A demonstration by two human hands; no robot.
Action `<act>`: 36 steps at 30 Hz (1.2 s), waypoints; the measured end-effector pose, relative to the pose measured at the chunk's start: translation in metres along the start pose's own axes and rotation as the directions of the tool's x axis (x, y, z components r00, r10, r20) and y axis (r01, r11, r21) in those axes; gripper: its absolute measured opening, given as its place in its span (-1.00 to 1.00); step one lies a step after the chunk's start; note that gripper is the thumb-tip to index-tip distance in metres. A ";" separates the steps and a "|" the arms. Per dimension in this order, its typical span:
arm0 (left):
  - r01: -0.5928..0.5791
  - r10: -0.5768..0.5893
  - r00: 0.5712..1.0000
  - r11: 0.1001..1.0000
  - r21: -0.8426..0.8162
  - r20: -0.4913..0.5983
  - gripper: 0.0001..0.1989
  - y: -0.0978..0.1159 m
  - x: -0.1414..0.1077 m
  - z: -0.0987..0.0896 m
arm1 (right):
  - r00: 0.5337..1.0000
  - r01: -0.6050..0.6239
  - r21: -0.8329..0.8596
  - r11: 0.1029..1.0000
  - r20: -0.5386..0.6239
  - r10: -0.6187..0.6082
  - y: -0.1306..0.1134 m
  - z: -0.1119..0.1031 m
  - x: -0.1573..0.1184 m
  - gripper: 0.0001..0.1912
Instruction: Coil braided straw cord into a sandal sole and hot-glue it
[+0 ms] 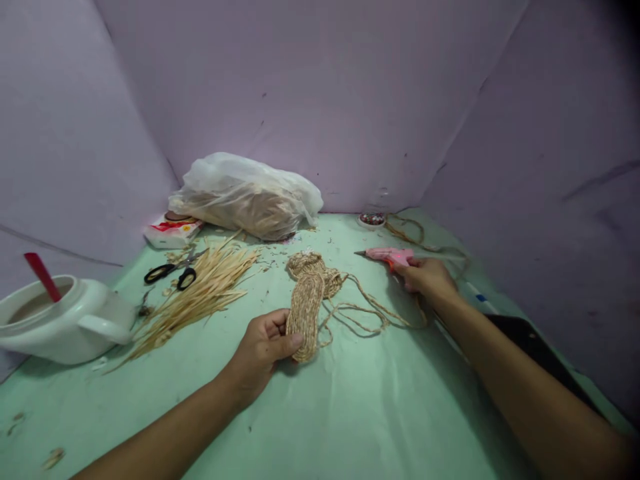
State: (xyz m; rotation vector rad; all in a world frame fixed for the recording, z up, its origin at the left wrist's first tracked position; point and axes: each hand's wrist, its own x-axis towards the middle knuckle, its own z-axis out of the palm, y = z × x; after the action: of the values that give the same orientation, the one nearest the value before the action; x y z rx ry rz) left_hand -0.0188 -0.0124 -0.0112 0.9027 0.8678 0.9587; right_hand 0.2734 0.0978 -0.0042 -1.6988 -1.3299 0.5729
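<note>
My left hand (267, 350) pinches the lower end of a flat, oblong coil of braided straw cord (306, 307), thumb on top. Behind the coil lies a bundle of the same cord (333, 281), and a loose length (367, 327) loops from it over the table to the right. My right hand (425, 277) is closed around the handle of a pink glue gun (390, 255), whose dark nozzle points left, a little beyond and to the right of the coil.
On the green-covered table (350, 413) are black-handled scissors (173, 270), straw strips (200, 290), a plastic bag (250, 197), a small box (174, 232) and a bead dish (371, 221). A white pot (95, 320) stands left; a black object (535, 353) lies right.
</note>
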 end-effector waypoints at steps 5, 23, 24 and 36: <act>0.012 -0.011 1.000 1.000 0.006 -0.026 -0.67 -0.001 0.002 0.000 | 0.966 0.235 -0.217 0.947 -0.057 -0.253 -0.032 -0.003 -0.057 -0.78; 0.221 -0.279 0.959 0.615 0.756 -0.054 -0.61 0.035 -0.002 -0.022 | 0.540 0.775 -0.040 0.631 0.562 -0.627 -0.022 0.037 -0.124 -0.63; 0.171 -0.219 0.974 0.504 0.847 -0.066 -0.67 0.037 -0.003 -0.021 | 0.533 0.784 -0.062 0.617 0.577 -0.619 -0.021 0.040 -0.122 -0.63; -0.121 -0.106 0.987 -0.011 0.993 0.119 -0.42 0.050 -0.015 -0.028 | 0.578 0.785 -0.164 0.597 0.541 -0.611 -0.023 0.037 -0.127 -0.87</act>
State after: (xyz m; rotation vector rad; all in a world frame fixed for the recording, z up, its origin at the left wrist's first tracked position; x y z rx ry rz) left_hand -0.0637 -0.0047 0.0272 2.2566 1.4304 -0.0138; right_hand 0.1912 -0.0069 -0.0230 -1.1396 -2.4378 0.1877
